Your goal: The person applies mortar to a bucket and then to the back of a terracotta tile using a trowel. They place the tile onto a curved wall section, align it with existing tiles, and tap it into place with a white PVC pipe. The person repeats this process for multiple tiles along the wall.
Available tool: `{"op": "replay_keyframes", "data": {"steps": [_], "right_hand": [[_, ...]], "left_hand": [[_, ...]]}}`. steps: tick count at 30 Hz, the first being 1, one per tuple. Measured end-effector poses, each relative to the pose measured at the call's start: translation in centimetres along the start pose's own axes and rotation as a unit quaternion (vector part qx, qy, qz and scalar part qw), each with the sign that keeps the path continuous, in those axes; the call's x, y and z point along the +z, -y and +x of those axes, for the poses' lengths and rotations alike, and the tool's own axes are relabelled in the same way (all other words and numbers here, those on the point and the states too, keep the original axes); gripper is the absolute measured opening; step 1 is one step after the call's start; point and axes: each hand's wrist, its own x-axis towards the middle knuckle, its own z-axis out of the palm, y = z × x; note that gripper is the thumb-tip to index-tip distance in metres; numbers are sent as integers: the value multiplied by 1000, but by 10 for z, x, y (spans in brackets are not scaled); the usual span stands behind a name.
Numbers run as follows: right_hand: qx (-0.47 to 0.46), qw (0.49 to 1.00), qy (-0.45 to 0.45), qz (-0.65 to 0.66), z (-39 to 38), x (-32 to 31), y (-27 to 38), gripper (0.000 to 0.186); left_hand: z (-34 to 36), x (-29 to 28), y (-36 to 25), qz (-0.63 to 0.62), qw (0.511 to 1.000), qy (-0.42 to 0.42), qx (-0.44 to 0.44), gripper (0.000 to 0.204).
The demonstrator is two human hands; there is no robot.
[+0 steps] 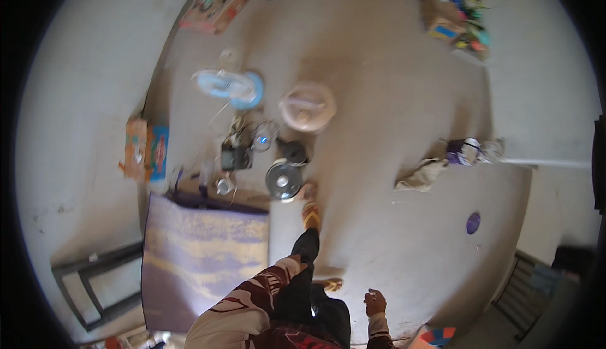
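Blurred floor (pixel 379 109), right fingers (pixel 372 293) half-curled, contents uncertain, left fingers (pixel 301 264) indistinct, state unclear.

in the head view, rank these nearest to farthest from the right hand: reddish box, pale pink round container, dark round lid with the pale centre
From the right hand:
1. Dark round lid, ahead and to the left.
2. Pale pink round container, farther ahead, also left.
3. Reddish box, toward the upper left.

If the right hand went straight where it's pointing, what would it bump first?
Nothing nearby, it seems: the right hand points out over flat, grey-brown floor, though depth is unclear.
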Motion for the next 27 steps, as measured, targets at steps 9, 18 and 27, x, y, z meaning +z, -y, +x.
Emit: {"op": "replay_keyframes", "data": {"steps": [9, 18, 27], "right_hand": [[12, 988, -135, 79, -106, -12, -188, 34], [230, 956, 21, -183, -216, 33, -511, 33], [354, 799, -339, 348, -300, 16, -560, 35]], "left_hand": [[-20, -7, 44, 219, 945, -243, 30, 49], [19, 124, -182, 512, 713, -256, 405, 49], [-89, 430, -407, 444, 777, 10, 447, 34]]}}
